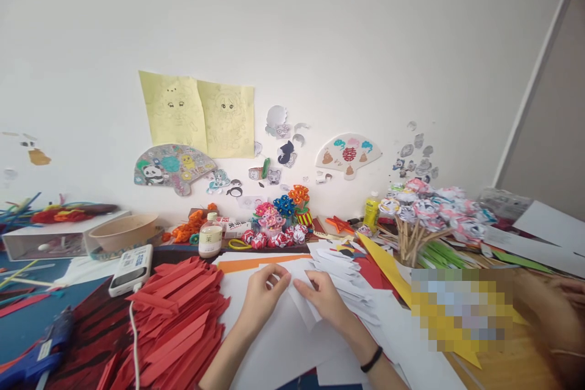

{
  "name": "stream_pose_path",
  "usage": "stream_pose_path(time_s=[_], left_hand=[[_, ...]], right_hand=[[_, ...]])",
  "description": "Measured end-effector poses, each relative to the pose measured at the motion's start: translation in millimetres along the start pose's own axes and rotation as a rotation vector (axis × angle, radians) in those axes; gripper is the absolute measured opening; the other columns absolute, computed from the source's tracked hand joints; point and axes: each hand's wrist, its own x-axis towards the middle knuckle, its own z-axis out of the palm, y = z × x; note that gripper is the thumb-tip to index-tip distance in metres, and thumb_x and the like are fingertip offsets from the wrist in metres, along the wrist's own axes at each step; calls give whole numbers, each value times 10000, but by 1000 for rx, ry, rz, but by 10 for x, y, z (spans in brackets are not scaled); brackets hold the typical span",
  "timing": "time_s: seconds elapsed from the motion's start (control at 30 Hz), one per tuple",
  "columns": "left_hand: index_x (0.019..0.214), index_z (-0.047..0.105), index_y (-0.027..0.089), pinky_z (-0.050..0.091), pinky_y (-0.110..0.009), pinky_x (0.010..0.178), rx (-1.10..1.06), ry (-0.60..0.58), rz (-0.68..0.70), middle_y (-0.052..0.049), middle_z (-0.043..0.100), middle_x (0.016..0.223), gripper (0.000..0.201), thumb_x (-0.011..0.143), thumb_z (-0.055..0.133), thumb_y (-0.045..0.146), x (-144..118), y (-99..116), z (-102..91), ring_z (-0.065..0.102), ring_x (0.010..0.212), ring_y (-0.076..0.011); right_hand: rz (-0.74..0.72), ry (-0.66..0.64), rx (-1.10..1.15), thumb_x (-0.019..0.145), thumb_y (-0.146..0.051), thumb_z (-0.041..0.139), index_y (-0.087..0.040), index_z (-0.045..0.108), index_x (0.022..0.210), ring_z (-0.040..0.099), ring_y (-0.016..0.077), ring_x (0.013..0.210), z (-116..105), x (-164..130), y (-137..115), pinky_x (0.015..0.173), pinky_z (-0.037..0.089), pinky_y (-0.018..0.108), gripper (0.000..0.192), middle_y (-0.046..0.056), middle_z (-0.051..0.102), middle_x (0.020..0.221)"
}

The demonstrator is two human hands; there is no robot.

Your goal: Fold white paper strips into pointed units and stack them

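Note:
My left hand (267,294) and my right hand (322,296) come close together over white sheets in the middle of the table. Between them they pinch a folded piece of white paper (302,308), thumb and fingertips closed on its upper part. Its lower end hangs down and points toward me. Under both hands lies a large white sheet (269,341). To the left of my left hand is a heap of folded red paper strips (183,323). A pile of folded white paper strips (350,283) lies to the right of my right hand.
A power bank (131,269) with a white cable and a blue glue gun (41,347) lie left. A bottle (211,236) and paper flowers (278,213) stand by the wall. Rolled-paper flowers (434,210) and yellow paper (388,268) are right. Another person's arm (543,304) shows far right.

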Motion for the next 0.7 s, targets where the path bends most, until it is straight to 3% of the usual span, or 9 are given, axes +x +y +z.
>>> stream_pose_path(time_s=[0.4, 0.7], left_hand=[[760, 571, 177, 382, -216, 558, 46, 5, 60, -6, 612, 751, 211, 844, 495, 356, -23, 24, 20, 513, 617, -127], [763, 493, 207, 346, -234, 582, 320, -15, 163, 6, 576, 701, 211, 906, 388, 322, -100, 21, 40, 513, 627, -150]], right_hand=[[-8, 13, -81, 814, -396, 533, -211, 197, 567, 197, 94, 542, -4, -10, -23, 493, 161, 249, 456, -62, 156, 585], [15, 30, -103, 809, -398, 535, -212, 190, 566, 199, 94, 545, 7, -1, -5, 497, 162, 248, 461, -67, 155, 581]])
